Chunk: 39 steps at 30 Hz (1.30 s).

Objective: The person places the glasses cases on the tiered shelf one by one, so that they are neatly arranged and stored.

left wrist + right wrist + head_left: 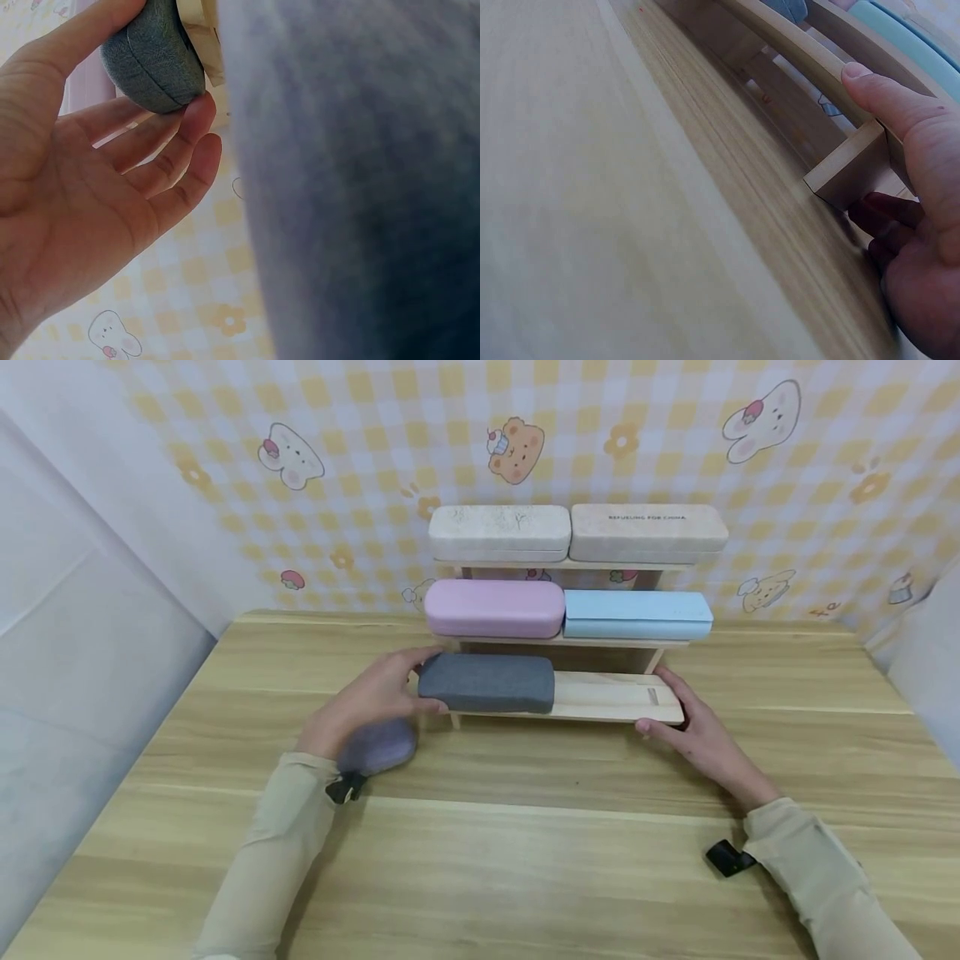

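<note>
A dark grey glasses case [486, 683] lies on the left half of the lowest shelf of a three-tier wooden rack [603, 696]. My left hand [371, 693] holds its left end, thumb at the front and fingers behind; the left wrist view shows fingertips against the fabric case [154, 64]. At the other end, my right hand [701, 739] grips the lowest shelf's right end, its thumb [862, 79] on the front edge and fingers behind the support. A purple-grey case [382, 746] lies on the table beneath my left wrist, partly hidden.
The middle shelf carries a pink case [495, 608] and a light blue case [637, 615]. Above them sit a speckled white case [500, 532] and a beige case [648, 532] with lettering. A yellow checked cloth [375, 460] hangs behind the wooden table [525, 868].
</note>
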{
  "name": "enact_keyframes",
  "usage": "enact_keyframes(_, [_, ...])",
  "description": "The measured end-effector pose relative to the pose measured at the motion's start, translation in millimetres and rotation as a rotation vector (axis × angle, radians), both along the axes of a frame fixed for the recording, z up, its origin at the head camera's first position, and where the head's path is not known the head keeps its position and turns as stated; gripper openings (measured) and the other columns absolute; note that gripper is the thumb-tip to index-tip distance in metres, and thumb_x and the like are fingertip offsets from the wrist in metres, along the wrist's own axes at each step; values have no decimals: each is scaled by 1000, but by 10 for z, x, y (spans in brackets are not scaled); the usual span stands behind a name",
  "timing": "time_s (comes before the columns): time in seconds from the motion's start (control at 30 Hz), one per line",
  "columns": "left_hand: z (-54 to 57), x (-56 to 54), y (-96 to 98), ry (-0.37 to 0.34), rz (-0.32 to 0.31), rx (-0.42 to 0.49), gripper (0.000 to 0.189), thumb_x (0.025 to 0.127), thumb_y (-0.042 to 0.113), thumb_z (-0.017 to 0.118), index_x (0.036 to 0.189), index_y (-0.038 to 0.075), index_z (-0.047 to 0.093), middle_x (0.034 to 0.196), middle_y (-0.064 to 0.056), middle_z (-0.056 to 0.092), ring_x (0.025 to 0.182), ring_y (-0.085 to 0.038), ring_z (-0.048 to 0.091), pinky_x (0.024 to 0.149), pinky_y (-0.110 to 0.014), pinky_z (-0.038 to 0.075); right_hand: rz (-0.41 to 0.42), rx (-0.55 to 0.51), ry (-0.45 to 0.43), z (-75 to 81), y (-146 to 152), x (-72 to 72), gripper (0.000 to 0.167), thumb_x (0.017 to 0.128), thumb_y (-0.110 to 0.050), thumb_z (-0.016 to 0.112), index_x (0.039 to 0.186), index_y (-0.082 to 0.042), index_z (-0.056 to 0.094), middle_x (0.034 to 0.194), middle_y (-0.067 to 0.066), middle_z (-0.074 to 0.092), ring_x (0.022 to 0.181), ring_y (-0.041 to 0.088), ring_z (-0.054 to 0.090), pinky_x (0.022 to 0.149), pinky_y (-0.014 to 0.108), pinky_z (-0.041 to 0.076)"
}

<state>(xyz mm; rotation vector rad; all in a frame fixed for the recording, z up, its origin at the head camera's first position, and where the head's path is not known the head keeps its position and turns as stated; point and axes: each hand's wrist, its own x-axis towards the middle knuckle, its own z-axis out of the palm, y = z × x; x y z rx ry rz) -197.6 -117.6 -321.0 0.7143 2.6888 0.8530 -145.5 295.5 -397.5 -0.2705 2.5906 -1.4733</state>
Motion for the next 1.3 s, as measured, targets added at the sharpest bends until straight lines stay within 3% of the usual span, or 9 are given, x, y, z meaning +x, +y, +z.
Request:
enact_keyframes(0.43, [-4, 8, -21, -1, 2, 5, 79, 74, 27, 80, 138, 0, 41, 113, -9, 60, 100, -23, 55, 90, -43, 44, 5, 5, -2, 24, -11, 1, 84, 89, -24, 66, 151, -21, 10, 149, 21, 18, 128, 36, 26, 98, 55, 23])
enact_keyframes(0.7, [73, 76, -125, -17, 29, -52, 88, 75, 32, 78, 144, 3, 31, 129, -17, 52, 108, -31, 53, 89, -44, 45, 0, 6, -12, 21, -11, 2, 85, 88, -25, 66, 151, -21, 10, 150, 21, 16, 130, 38, 23, 100, 56, 21])
enact_keyframes(0.97, [120, 227, -334, 28, 13, -77, 78, 77, 27, 76, 139, -2, 38, 125, -21, 54, 107, -34, 54, 89, -48, 43, -7, 23, 5, -8, -18, 0, 84, 87, -26, 67, 151, -21, 12, 149, 21, 18, 130, 39, 23, 99, 56, 22])
enact_keyframes(1.17, [147, 411, -527, 39, -31, -113, 71, 79, 25, 75, 133, -7, 43, 120, -24, 56, 105, -37, 55, 86, -50, 45, -16, 29, 2, -16, -16, 11, 85, 87, -27, 67, 151, -20, 12, 150, 21, 17, 130, 39, 23, 99, 57, 22])
enact_keyframes(1.3, [184, 516, -659, 49, -28, -125, 69, 79, 26, 76, 131, -8, 46, 118, -24, 57, 104, -38, 55, 86, -50, 45, -10, 32, 2, -3, -9, 1, 85, 87, -26, 67, 151, -20, 11, 150, 21, 18, 130, 39, 23, 100, 57, 22])
